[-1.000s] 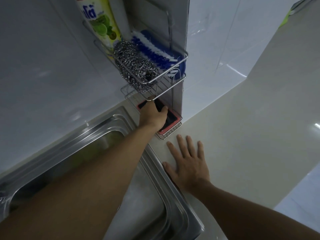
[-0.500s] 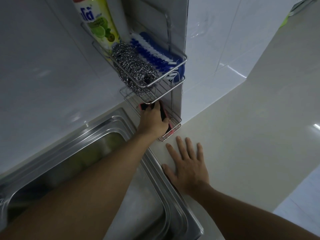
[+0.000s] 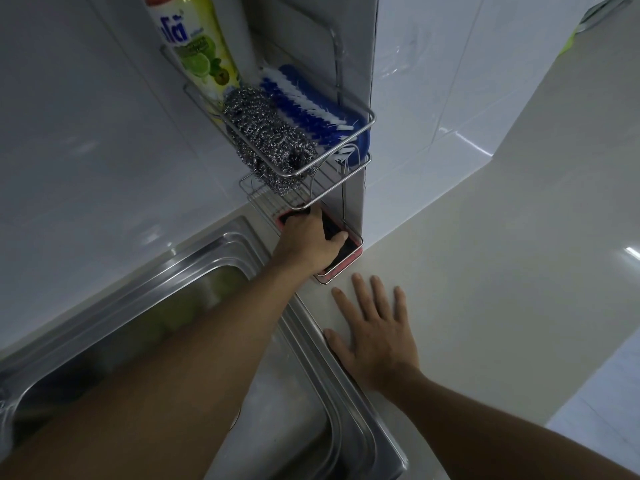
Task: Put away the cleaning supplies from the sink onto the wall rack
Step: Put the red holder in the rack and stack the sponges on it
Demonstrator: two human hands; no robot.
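A two-tier wire wall rack [image 3: 362, 123] hangs on the tiled corner above the sink. Its upper basket holds a steel wool scourer [image 3: 268, 140], a blue and white scrub brush [image 3: 308, 102] and a tall dish soap bottle [image 3: 197, 53]. In the lower basket lies a black and pink sponge [image 3: 349, 252]. My left hand [image 3: 311, 240] reaches under the upper basket with its fingers closed over that sponge, hiding most of it. My right hand [image 3: 375, 336] rests flat on the counter, fingers spread, holding nothing.
The steel sink [image 3: 194, 258] lies lower left, its basin mostly hidden by my left forearm. A pale counter [image 3: 502, 271] runs right and away along white wall tiles. The upper basket leaves a narrow gap above the lower one.
My left hand pushed the sponge further into the lower basket and now covers more of it. My right hand stayed flat on the counter.
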